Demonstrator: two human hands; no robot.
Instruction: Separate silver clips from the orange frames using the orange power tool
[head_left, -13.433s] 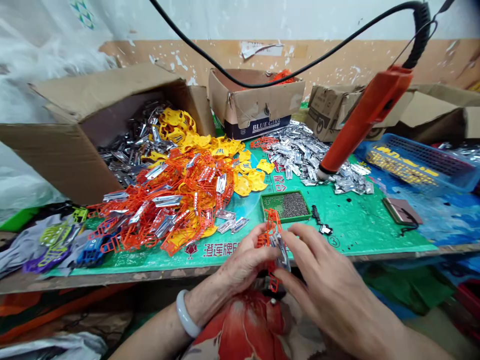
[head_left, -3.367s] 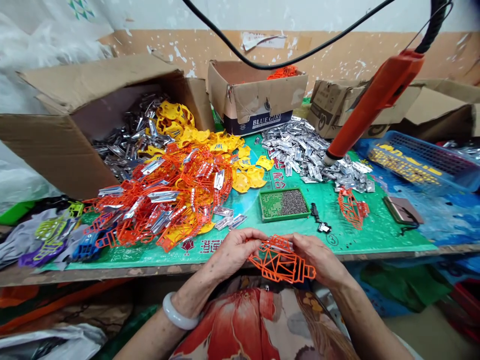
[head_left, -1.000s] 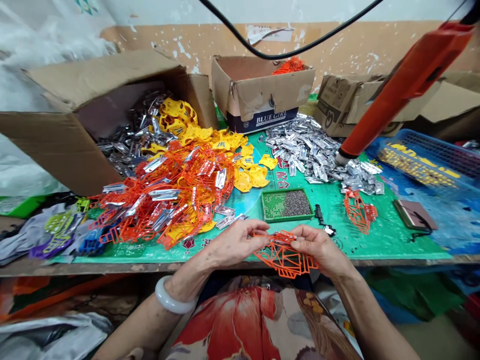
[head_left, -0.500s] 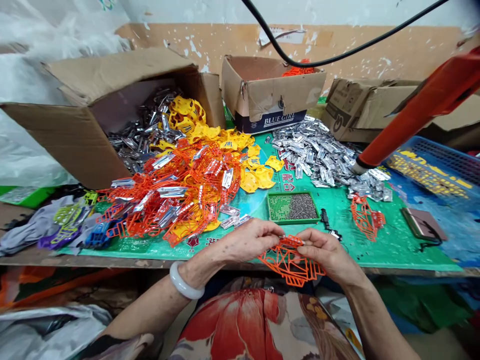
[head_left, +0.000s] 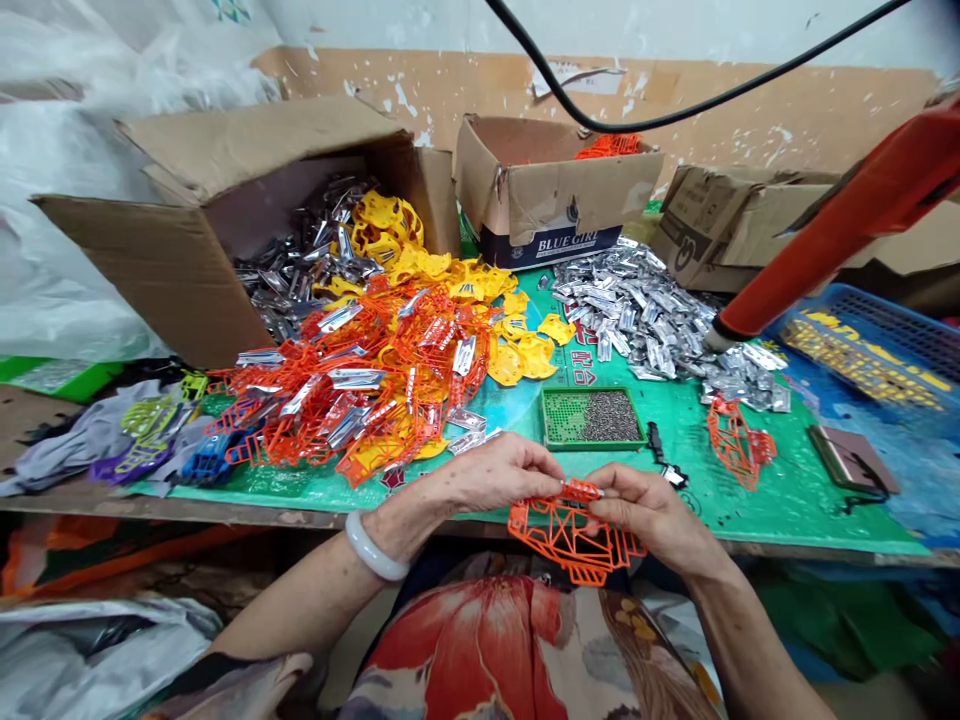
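Note:
An orange plastic lattice frame (head_left: pixel 574 540) hangs between my hands over the table's front edge. My left hand (head_left: pixel 506 472) pinches its upper left side, fingers closed at the small raised orange part. From the right, my right hand (head_left: pixel 651 508) grips the same frame with thumb and fingers pressed together. Whether a small part sits under the fingertips cannot be made out. Just beyond my hands lies a green tray (head_left: pixel 551 440) of tiny metal pieces. Another orange frame (head_left: pixel 736 440) lies to the right on the green sheet.
Orange frames with silver plates (head_left: pixel 337 400) and yellow parts (head_left: pixel 525 355) are heaped at left. Silver pieces (head_left: pixel 637 300) lie behind the tray. Cardboard boxes (head_left: pixel 555 195) line the back. An orange-red electric screwdriver-like tool (head_left: pixel 817 260) slants in from the right, near a blue basket (head_left: pixel 877 350).
The orange frame has shifted slightly left and down in my hands, and tilted a little. Both hands keep hold of it. The whole view has shifted slightly.

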